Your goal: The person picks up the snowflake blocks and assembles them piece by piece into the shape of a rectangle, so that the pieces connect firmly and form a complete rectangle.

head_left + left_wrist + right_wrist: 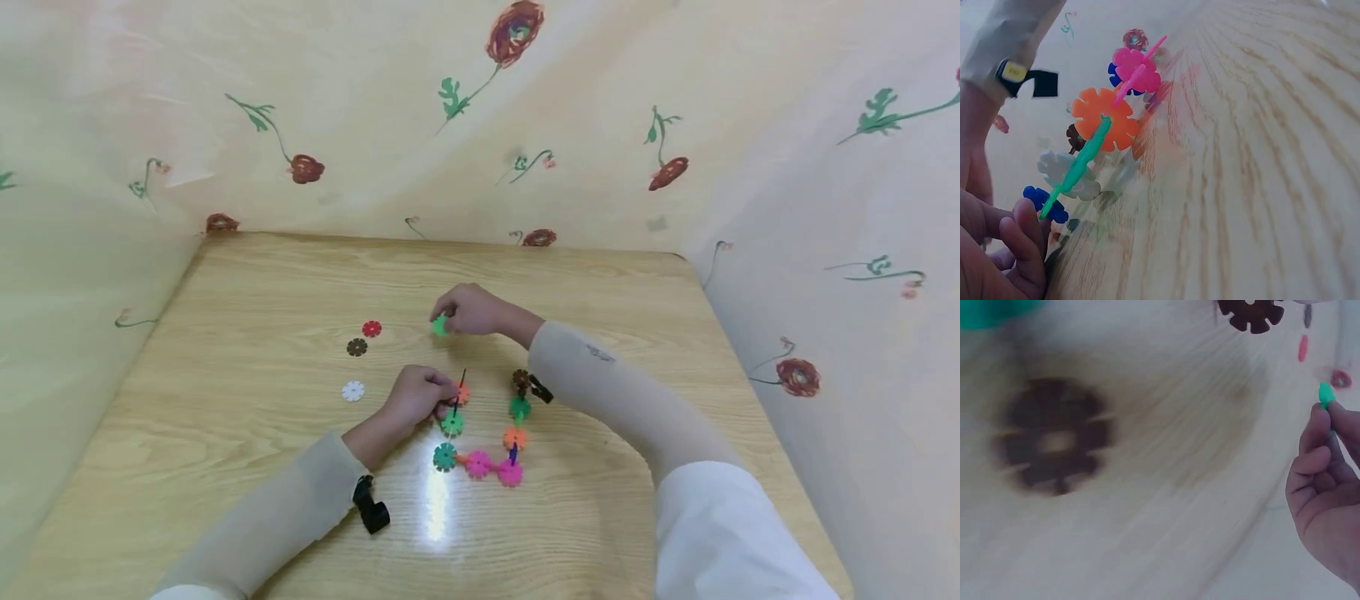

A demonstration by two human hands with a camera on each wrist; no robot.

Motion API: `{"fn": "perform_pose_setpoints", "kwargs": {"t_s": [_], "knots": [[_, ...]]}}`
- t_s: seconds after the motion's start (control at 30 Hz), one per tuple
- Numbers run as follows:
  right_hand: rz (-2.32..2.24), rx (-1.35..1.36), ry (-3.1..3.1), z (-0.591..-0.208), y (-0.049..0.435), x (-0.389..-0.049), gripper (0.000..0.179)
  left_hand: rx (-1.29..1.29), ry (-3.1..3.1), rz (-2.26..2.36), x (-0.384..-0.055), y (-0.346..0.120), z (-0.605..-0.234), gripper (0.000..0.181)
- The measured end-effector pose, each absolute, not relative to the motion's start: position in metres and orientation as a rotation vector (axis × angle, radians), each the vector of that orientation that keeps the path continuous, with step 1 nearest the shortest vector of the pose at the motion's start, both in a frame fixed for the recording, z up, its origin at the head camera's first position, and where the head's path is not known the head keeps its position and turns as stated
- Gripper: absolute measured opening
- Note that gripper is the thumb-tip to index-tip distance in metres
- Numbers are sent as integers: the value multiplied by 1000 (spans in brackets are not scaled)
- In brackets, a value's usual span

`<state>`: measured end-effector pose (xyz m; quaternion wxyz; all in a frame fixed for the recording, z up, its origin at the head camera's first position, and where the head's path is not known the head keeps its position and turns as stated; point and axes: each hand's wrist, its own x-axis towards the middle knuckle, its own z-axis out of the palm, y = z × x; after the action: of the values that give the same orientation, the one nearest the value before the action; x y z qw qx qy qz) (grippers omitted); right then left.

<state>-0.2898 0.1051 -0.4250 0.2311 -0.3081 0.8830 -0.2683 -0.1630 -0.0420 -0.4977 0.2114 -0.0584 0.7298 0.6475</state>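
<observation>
The room's largest surface is made up by the cloth (360,100), printed with flowers and hung behind and beside the table (262,300), whose top is wood-grained. Over the table two beige sleeves are stretched, the right sleeve (600,392) and the left sleeve (277,500). Between the arms a chain (477,464) of slotted discs is laid on the table, bent into a U with its opening turned to the far side.

The left hand (420,396) is nearly closed, its fingers bent, and the chain is gripped near its far left end; in the left wrist view a blue disc (1059,214) is seen at the fingertips, but which disc is pinched cannot be told. The right hand (476,310) is kept narrow, and a green disc (440,325) is pinched between thumb and finger, held above the table beyond the chain. By each sleeve a black strap (371,506) is seen.

To the left, three loose discs are scattered: red (372,328), brown (357,347), just beside it, and white (353,391), nearer.
</observation>
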Motion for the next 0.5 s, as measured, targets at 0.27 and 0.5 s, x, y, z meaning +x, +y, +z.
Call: {"fn": "perform_pose_setpoints", "kwargs": {"t_s": [0.27, 0.5], "knots": [[-1115, -459, 2332, -433, 156, -262, 14, -171, 2074, 1754, -161, -44, -495, 8], [-1197, -372, 2235, -454, 162, -247, 10, -160, 2058, 1749, -161, -42, -497, 6]]}}
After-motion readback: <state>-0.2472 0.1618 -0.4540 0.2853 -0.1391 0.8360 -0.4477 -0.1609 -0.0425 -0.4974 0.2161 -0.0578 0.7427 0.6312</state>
